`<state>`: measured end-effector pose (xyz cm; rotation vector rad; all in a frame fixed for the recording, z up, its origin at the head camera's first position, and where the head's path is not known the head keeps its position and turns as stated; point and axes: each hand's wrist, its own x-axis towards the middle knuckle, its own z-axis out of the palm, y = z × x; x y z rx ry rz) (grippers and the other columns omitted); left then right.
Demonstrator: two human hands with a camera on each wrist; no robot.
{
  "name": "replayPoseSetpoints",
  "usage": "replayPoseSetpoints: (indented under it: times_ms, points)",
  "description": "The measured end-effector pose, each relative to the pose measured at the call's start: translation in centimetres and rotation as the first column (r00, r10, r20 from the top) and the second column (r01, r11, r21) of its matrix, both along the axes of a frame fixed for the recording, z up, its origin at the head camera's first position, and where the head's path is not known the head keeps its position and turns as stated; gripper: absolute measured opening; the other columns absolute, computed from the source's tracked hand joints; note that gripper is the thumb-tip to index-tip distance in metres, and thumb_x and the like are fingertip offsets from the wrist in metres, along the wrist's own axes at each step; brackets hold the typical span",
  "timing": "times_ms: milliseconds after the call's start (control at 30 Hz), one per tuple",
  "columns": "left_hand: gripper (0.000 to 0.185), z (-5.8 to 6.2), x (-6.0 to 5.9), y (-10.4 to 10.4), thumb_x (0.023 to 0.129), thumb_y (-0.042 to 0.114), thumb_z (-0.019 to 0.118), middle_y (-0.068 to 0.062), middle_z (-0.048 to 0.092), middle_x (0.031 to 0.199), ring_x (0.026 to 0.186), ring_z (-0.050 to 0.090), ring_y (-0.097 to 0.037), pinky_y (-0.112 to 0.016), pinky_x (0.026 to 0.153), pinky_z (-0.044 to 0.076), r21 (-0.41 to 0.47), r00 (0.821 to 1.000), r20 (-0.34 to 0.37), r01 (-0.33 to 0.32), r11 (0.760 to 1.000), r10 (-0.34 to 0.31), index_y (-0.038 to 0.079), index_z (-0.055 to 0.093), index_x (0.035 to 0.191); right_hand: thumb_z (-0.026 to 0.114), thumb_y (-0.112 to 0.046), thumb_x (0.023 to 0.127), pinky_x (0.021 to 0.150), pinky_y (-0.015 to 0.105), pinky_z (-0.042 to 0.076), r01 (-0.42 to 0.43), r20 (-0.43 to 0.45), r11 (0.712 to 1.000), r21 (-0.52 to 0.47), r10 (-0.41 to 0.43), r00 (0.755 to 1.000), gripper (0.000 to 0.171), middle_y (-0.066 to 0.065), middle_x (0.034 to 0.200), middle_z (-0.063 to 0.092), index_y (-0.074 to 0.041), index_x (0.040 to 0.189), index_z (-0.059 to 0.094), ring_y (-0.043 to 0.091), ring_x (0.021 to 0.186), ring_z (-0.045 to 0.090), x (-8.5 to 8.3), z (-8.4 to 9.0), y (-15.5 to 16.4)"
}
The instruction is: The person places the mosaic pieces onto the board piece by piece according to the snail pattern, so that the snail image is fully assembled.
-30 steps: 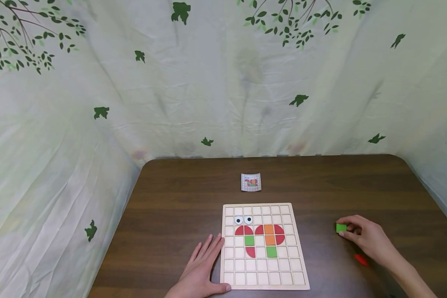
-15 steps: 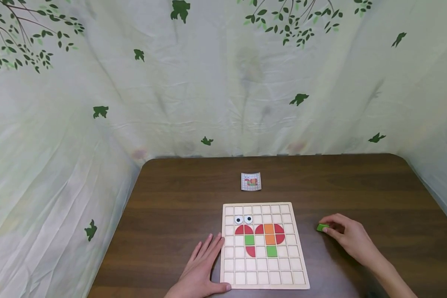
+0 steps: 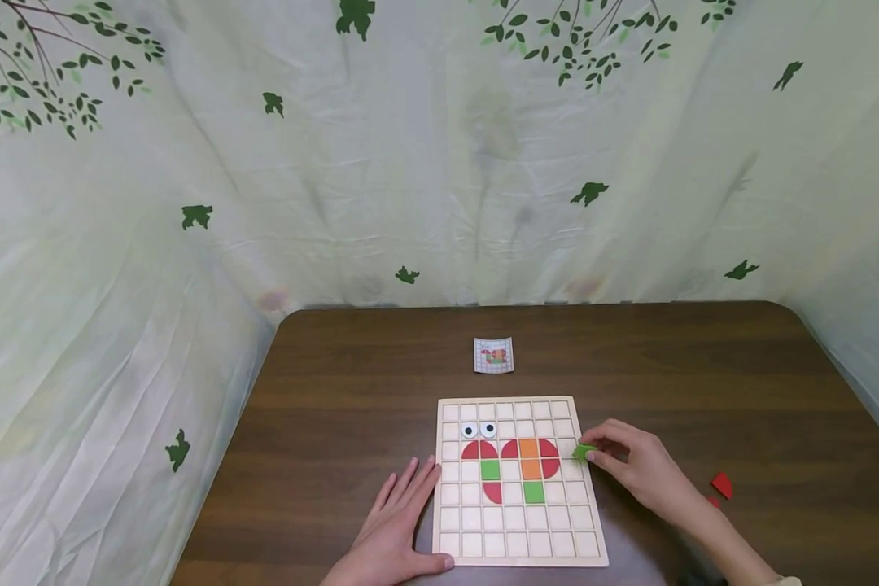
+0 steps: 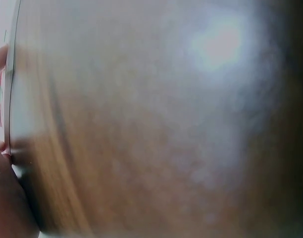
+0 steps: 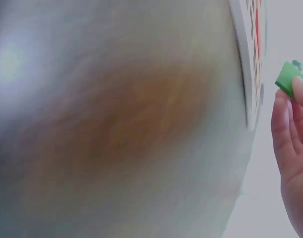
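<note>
A wooden grid board (image 3: 520,549) lies on the brown table (image 3: 352,407). Red, orange and green tiles and two eye pieces fill some of its cells. My right hand (image 3: 640,468) pinches a small green tile (image 3: 583,451) over the board's right edge; the right wrist view shows the green tile (image 5: 290,79) at the fingertips (image 5: 282,116) beside the board's rim (image 5: 245,74). My left hand (image 3: 395,529) lies flat on the table, fingers straight, thumb against the board's lower left corner. The left wrist view is a blur of table surface.
A small pattern card (image 3: 494,356) lies beyond the board. A loose red piece (image 3: 721,485) sits on the table to the right of my right hand. Leaf-printed cloth (image 3: 439,163) hangs behind and at both sides of the table.
My right hand has carried the green tile leftward from the table's right side to the board's right edge. The red piece it was hiding now shows. The left hand has stayed put.
</note>
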<state>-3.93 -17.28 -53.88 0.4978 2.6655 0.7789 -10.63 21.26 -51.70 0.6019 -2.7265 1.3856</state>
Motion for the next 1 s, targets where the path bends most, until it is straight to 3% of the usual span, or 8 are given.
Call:
replayPoseSetpoints:
  times_ms: [167,367,433,667,800,1000]
  points:
    - [0.114,0.0,-0.2,0.0,0.07,0.077,0.066,0.008,0.012,0.164,0.149,0.006,-0.025,-0.052,0.114,0.004,-0.002,1.0,0.006,0.003,1.0,-0.003,0.028,0.016,0.159,0.077,-0.005,0.084,0.074,0.026,0.054,-0.106,0.052,0.994,0.008,0.106,0.993,0.024,-0.012,0.098,0.065,-0.017,0.103,0.072,0.007,0.081,0.06,-0.5,0.7,-2.1]
    - [0.114,-0.3,-0.1,-0.1,0.07,0.078,0.066,0.007,0.013,0.164,0.149,0.007,-0.024,-0.041,0.114,-0.002,0.003,1.0,-0.029,0.009,1.0,-0.009,0.027,0.016,0.159,0.076,-0.007,0.085,0.075,0.026,0.054,-0.175,0.127,0.984,-0.036,0.179,0.976,0.021,-0.012,0.097,0.066,-0.019,0.101,0.073,0.009,0.081,0.06,-0.3,1.0,-4.6]
    - [0.114,-0.4,-0.1,-0.2,0.07,0.078,0.066,0.008,0.013,0.164,0.149,0.007,-0.024,-0.037,0.114,-0.003,-0.001,0.999,-0.042,0.011,1.0,-0.011,0.027,0.016,0.159,0.076,-0.007,0.085,0.074,0.026,0.054,-0.202,0.126,0.978,-0.055,0.207,0.97,0.02,-0.012,0.094,0.066,-0.021,0.099,0.072,0.008,0.08,0.06,-0.2,0.9,-5.4]
    - [0.114,-0.4,0.0,-0.1,0.07,0.078,0.066,0.007,0.013,0.164,0.15,0.007,-0.024,-0.045,0.114,0.002,0.001,0.999,-0.04,0.012,1.0,-0.012,0.027,0.016,0.159,0.076,-0.005,0.085,0.071,0.024,0.054,-0.305,0.058,0.95,-0.068,0.309,0.949,0.018,-0.011,0.092,0.066,-0.019,0.096,0.072,0.004,0.078,0.059,0.1,0.6,-7.6]
    - [0.114,-0.3,-0.1,-0.1,0.07,0.078,0.066,0.008,0.012,0.164,0.15,0.006,-0.024,-0.036,0.113,-0.005,0.006,1.0,-0.02,0.005,1.0,-0.005,0.028,0.015,0.159,0.076,-0.003,0.084,0.069,0.023,0.052,-0.325,0.046,0.945,-0.024,0.326,0.944,0.02,-0.013,0.088,0.064,-0.019,0.094,0.072,0.003,0.076,0.056,0.1,0.5,-8.3]
    - [0.114,-0.4,-0.1,-0.1,0.069,0.078,0.066,0.01,0.012,0.164,0.15,0.005,-0.022,-0.042,0.114,-0.001,-0.009,1.0,-0.018,0.003,1.0,-0.003,0.028,0.016,0.159,0.076,-0.004,0.083,0.066,0.022,0.05,-0.31,0.121,0.95,0.035,0.304,0.945,0.017,-0.015,0.079,0.061,-0.019,0.09,0.074,0.002,0.072,0.053,0.5,0.4,-8.8]
